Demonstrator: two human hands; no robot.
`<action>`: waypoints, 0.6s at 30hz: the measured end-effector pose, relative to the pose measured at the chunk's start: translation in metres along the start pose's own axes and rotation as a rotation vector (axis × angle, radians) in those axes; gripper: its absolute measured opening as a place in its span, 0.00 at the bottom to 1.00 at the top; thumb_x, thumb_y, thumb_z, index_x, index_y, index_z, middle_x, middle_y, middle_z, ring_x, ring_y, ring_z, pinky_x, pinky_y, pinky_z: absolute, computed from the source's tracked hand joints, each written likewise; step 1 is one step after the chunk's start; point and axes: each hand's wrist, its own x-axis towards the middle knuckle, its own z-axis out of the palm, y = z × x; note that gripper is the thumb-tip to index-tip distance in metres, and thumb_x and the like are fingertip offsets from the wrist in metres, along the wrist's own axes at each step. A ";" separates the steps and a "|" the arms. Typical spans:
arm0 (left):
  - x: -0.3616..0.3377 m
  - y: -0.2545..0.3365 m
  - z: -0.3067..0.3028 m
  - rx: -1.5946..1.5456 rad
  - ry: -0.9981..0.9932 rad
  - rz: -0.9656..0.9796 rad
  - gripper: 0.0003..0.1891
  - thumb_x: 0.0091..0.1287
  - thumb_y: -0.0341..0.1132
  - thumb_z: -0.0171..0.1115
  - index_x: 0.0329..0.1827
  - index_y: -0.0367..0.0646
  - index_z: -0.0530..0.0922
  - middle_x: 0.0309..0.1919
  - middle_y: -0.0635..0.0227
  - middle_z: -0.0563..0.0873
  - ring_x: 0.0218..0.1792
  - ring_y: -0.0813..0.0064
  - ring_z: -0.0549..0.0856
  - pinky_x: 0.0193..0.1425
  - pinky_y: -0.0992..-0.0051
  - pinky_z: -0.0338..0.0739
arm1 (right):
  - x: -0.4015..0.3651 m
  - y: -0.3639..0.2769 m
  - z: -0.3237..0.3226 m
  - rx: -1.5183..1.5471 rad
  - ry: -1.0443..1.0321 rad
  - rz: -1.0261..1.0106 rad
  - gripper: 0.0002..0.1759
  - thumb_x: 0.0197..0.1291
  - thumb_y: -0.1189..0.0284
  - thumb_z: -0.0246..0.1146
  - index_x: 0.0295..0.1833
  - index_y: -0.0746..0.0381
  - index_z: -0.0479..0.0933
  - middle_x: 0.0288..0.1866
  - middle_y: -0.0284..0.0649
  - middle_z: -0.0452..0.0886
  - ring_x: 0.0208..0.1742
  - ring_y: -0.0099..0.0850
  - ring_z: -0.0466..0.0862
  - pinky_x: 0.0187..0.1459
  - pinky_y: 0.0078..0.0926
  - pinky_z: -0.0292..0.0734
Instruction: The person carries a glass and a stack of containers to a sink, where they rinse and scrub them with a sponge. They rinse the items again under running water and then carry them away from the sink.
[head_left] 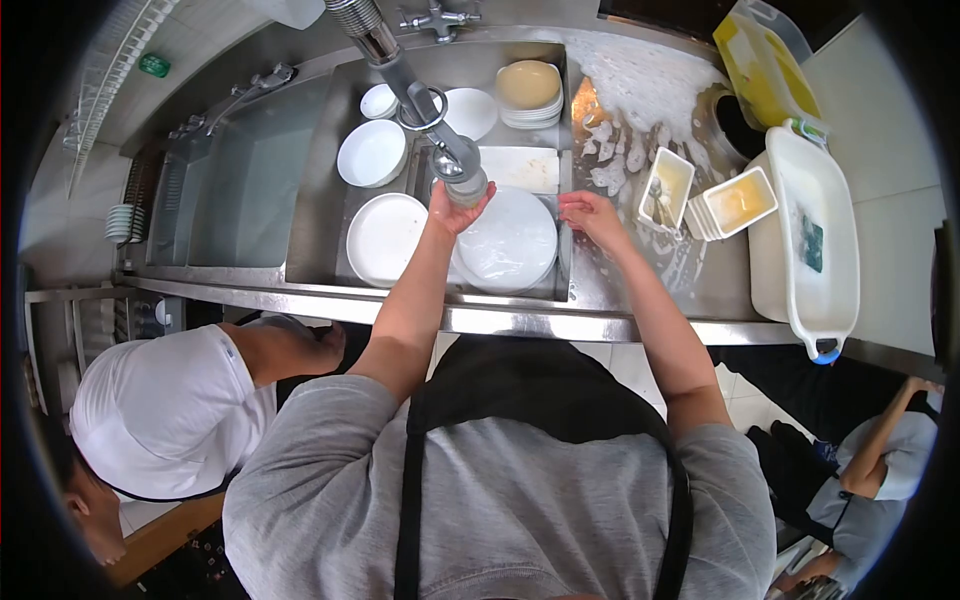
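My left hand [458, 210] is curled palm-up around the lower end of a hanging metal spray nozzle [462, 166], over the sink [325, 200]. Just below and right of it lies a large white plate [508, 245] that looks wet. My right hand [592, 214] hovers by the sink's right edge with fingers loosely stretched and nothing visible in them. Left of the nozzle are a white round dish [385, 240] and a white bowl [372, 153]. A white rectangular tray [520, 168] sits behind the large plate.
A plate stack [530, 95] stands at the sink's back right. On the soapy counter [640, 90] are white rectangular containers [737, 203], one holding cutlery [660, 205]. A white tub [835, 250] stands far right. People in white [165, 410] and grey [880, 500] are nearby.
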 end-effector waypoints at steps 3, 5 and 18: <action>-0.009 -0.003 0.011 0.116 0.071 -0.010 0.23 0.59 0.53 0.50 0.47 0.44 0.72 0.46 0.56 0.74 0.45 0.58 0.77 0.42 0.66 0.79 | -0.012 -0.001 0.005 0.043 0.015 0.036 0.14 0.54 0.77 0.56 0.48 0.65 0.72 0.39 0.37 0.77 0.38 0.22 0.78 0.39 0.16 0.74; -0.018 -0.015 0.025 0.237 0.098 0.007 0.23 0.59 0.53 0.50 0.48 0.44 0.71 0.46 0.58 0.75 0.45 0.60 0.77 0.43 0.66 0.79 | -0.019 0.002 0.009 0.152 0.023 0.142 0.13 0.55 0.77 0.55 0.47 0.65 0.72 0.40 0.39 0.77 0.39 0.25 0.79 0.40 0.20 0.75; -0.057 -0.113 0.182 1.734 -0.077 1.085 0.21 0.47 0.45 0.65 0.40 0.39 0.77 0.37 0.57 0.79 0.40 0.61 0.79 0.44 0.69 0.73 | -0.037 0.020 0.008 0.284 0.232 0.217 0.11 0.58 0.70 0.53 0.45 0.59 0.71 0.41 0.39 0.76 0.36 0.28 0.79 0.39 0.23 0.75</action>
